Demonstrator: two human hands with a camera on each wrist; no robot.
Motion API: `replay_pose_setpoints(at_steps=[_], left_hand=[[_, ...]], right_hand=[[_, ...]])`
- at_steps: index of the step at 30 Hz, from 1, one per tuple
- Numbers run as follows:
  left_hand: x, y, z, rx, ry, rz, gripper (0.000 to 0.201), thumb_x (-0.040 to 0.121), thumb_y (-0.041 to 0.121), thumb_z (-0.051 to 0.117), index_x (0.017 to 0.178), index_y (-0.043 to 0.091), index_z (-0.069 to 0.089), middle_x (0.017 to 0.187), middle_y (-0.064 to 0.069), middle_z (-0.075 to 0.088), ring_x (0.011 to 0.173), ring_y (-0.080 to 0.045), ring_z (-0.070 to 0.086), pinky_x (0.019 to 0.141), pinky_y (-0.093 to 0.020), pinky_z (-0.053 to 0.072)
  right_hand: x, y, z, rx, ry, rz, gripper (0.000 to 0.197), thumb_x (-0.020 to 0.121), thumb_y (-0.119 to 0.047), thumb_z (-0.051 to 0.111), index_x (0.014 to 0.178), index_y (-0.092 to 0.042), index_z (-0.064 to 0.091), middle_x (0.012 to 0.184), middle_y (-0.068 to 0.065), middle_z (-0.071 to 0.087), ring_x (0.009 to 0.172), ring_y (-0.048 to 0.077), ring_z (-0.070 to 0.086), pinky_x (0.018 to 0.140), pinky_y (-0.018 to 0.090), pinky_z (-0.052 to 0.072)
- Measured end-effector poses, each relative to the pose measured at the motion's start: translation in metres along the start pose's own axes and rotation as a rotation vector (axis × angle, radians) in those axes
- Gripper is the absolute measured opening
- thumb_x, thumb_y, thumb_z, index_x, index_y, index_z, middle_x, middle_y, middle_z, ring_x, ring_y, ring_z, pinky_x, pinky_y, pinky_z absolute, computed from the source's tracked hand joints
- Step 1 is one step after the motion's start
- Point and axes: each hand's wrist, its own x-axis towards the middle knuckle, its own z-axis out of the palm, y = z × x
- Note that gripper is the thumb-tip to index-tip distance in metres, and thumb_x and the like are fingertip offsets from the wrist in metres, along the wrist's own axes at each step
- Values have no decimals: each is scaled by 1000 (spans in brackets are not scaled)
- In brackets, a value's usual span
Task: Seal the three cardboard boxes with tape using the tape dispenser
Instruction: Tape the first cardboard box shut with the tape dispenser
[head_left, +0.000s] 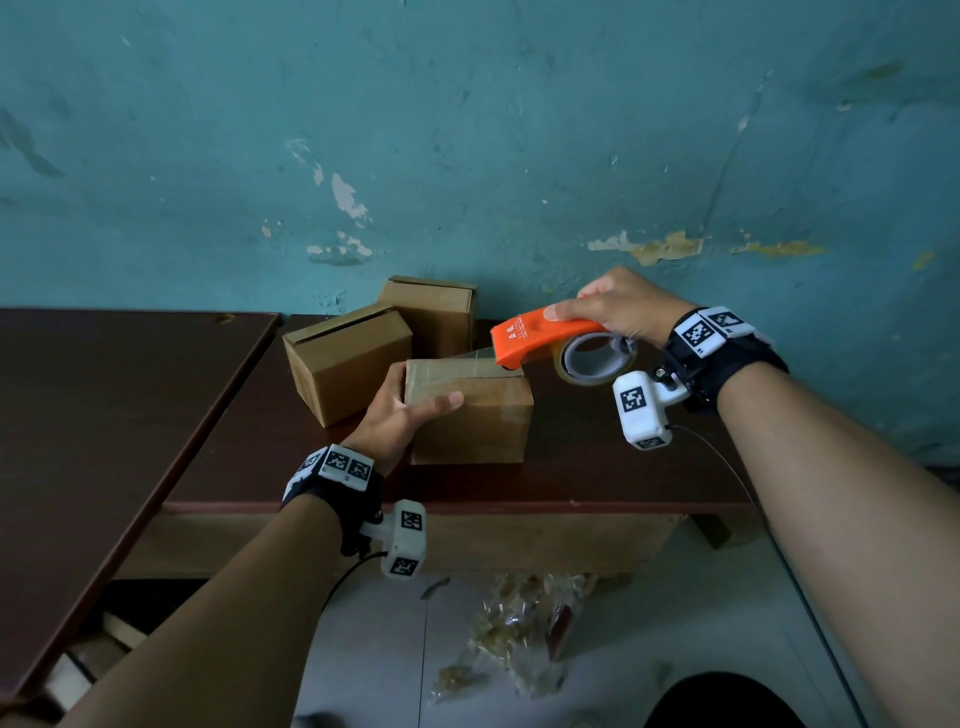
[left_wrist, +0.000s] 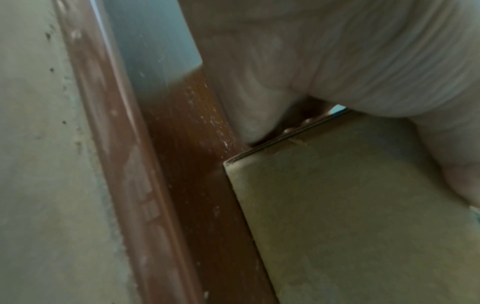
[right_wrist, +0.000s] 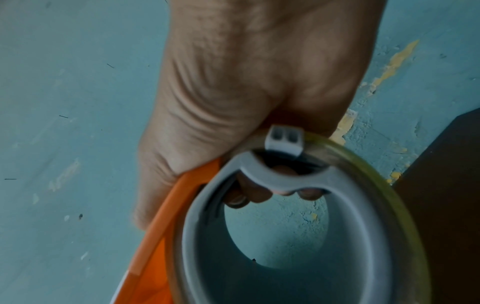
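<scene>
Gripping the orange tape dispenser (head_left: 540, 338) from above, the right hand (head_left: 618, 309) sets its front edge on the far right top edge of the nearest cardboard box (head_left: 470, 415), fingers curled through its clear tape roll (right_wrist: 298, 236). The left hand (head_left: 400, 410) clasps that box's near left corner, thumb on the front. Two more boxes (head_left: 348, 358) (head_left: 434, 309) stand just behind on the dark brown table (head_left: 597, 457), against the teal wall (head_left: 467, 130).

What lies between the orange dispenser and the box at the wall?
In the head view, only bare table separates the tape dispenser from the rear box.
</scene>
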Motion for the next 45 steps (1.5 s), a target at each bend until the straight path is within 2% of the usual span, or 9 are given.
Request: replay_pose_setpoints(at_steps=[5,9,14,20,24,27,34,39,45], left_hand=[[1,1,0,4,-3,-8,109,54,53,92,148,31,42,136,-6,61,123,-29,62,93,-44,57],[-1,2,2,2,-8,1,112,53,53,90,150,28,40,135,-6,60,121,-28,62,88,-40,57],[0,3,2,11,-10,6,112,54,53,90,150,26,40,136,-7,61,121,-27,63,86,-36,55],[0,2,1,16,-13,5,111,54,53,91,149,27,41,136,-7,61,122,-28,63,90,-40,56],[0,2,1,10,-13,11,113,53,53,91,150,25,41,136,-7,61,123,-28,63,95,-43,56],[-2,4,4,3,-12,6,112,52,52,90,149,27,42,134,-6,61,121,-27,62,95,-44,56],[-5,8,7,-5,-13,-4,113,51,50,90,150,29,40,133,-4,60,120,-26,62,96,-46,56],[-7,8,8,-5,-15,-2,116,50,51,90,152,28,39,134,-4,60,120,-26,62,100,-49,55],[-8,10,8,-7,-25,5,115,50,51,89,151,28,39,133,-4,61,120,-25,62,97,-44,55]], right_hand=[[-2,0,-1,-10,-5,-17,52,86,-53,82,71,-10,57,58,7,42,39,13,39,45,26,29],[-2,3,-2,-1,-17,-16,52,86,-53,82,73,-8,59,55,4,39,42,14,37,50,29,30],[-2,8,-2,10,-7,-18,52,86,-52,82,71,-8,59,50,-1,38,41,15,38,44,24,30],[-2,13,-1,17,-15,-17,52,84,-53,83,75,-8,61,55,5,40,44,17,40,50,28,33],[-8,27,-19,7,15,23,58,75,-63,83,72,-10,61,56,4,41,44,16,42,49,28,36],[-16,44,-33,29,52,62,54,81,-55,84,70,-9,59,56,6,41,42,18,44,44,24,38],[-21,54,-31,59,46,65,52,83,-53,84,60,-15,56,52,1,47,46,18,48,49,26,40],[-23,53,-34,59,47,52,50,84,-53,83,68,-10,61,54,3,46,43,16,48,44,22,41],[-25,56,-35,51,23,58,63,68,-69,83,71,-9,64,61,11,49,48,19,49,51,26,40]])
